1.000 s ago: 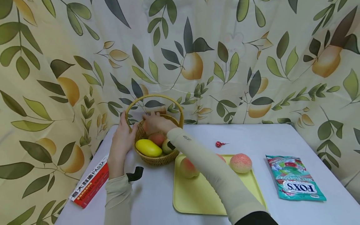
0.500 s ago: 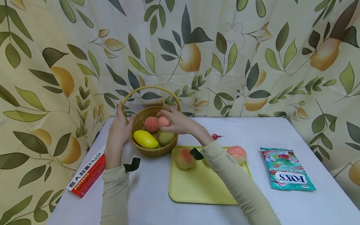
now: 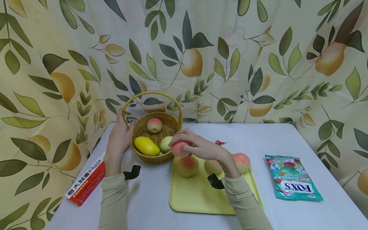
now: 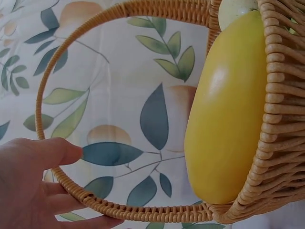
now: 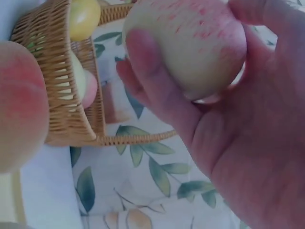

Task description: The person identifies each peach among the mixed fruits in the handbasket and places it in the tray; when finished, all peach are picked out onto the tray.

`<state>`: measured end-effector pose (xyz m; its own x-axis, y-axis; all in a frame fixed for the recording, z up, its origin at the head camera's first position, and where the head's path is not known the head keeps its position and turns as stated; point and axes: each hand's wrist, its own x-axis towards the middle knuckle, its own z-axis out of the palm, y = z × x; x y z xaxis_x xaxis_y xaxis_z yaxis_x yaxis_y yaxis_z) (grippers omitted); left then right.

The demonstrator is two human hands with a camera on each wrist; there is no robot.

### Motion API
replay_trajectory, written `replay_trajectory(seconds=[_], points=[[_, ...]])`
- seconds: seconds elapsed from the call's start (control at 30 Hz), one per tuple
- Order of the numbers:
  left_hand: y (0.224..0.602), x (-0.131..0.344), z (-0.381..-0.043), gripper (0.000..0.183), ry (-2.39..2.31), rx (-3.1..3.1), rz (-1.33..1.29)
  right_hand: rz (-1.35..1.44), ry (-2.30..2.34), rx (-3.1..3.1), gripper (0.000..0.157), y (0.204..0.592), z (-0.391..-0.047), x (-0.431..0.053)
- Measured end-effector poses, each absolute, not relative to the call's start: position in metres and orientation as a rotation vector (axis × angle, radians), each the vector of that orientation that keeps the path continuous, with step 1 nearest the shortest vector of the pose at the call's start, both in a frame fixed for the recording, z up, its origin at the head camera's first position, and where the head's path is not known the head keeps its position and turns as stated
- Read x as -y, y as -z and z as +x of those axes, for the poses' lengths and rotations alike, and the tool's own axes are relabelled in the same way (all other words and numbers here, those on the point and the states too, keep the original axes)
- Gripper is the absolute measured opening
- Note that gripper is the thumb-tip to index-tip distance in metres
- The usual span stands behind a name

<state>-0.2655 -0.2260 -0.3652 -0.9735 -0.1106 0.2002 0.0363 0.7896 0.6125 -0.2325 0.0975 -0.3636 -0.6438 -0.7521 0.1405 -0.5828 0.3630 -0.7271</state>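
Note:
With my right hand I grip a pinkish peach just above the yellow tray, its fingers and thumb curled round the fruit. My left hand holds the left side of the wicker basket's handle, which passes between thumb and fingers. Inside the wicker basket lie a yellow mango-like fruit, a pale green round fruit and another peach. On the tray sit a red-topped peach, one partly hidden peach behind my right wrist, and a pink peach.
A red lollipop lies behind the tray. To the right is a teal FOX'S candy bag. A red-and-white pasta box lies along the left table edge. A leaf-patterned curtain hangs behind the table.
My right hand has lifted a peach out of the basket and carried it right and toward me, over the tray's back left corner. My left hand has stayed at the handle.

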Motion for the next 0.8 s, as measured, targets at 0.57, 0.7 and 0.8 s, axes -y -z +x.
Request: replay_trajectory(seconds=[0.57,0.7,0.8], points=[[0.364,0.228,-0.262,0.084,0.890,2.760,0.043,-0.980,0.959,-2.444,0.060,0.355,-0.209,-0.122],[0.365,0.226,-0.263,0.084,0.887,2.759,0.038,-0.900,0.818,-2.404,0.056,0.356,-0.200,-0.119],[0.366,0.224,-0.262,0.084,0.892,2.762,0.041,-0.797,0.685,-2.381,0.051,0.358,-0.194,-0.115]])
